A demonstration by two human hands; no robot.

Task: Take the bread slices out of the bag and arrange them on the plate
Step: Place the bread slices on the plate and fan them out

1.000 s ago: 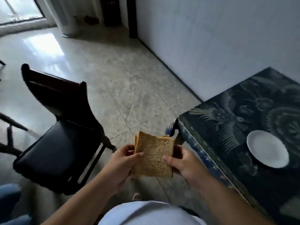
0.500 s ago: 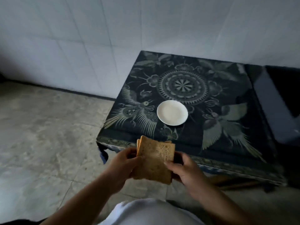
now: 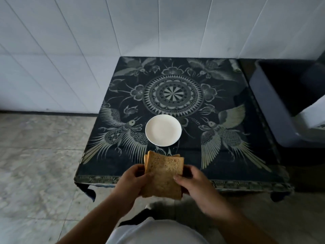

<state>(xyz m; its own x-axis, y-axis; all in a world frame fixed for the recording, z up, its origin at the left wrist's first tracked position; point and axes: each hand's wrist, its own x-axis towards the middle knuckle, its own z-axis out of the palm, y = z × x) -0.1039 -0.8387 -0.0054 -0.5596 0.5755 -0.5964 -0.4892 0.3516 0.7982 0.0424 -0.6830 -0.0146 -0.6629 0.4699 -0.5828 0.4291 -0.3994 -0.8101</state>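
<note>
A stack of brown bread slices (image 3: pixel 164 175) stands upright between my two hands, over the near edge of the table. My left hand (image 3: pixel 131 183) grips the stack's left side and my right hand (image 3: pixel 195 184) grips its right side, thumbs on the front slice. A small white plate (image 3: pixel 163 130), with nothing on it, sits on the dark patterned tablecloth (image 3: pixel 228 155) just beyond the bread. No bag is in view.
The low table stands against a white tiled wall (image 3: pixel 123 32). A grey bin-like container (image 3: pixel 274 110) stands to the table's right. Pale stone floor (image 3: pixel 35 155) lies to the left.
The view has swung from the chair and floor round to face the table squarely. My hands still hold the bread stack, now closer to the plate.
</note>
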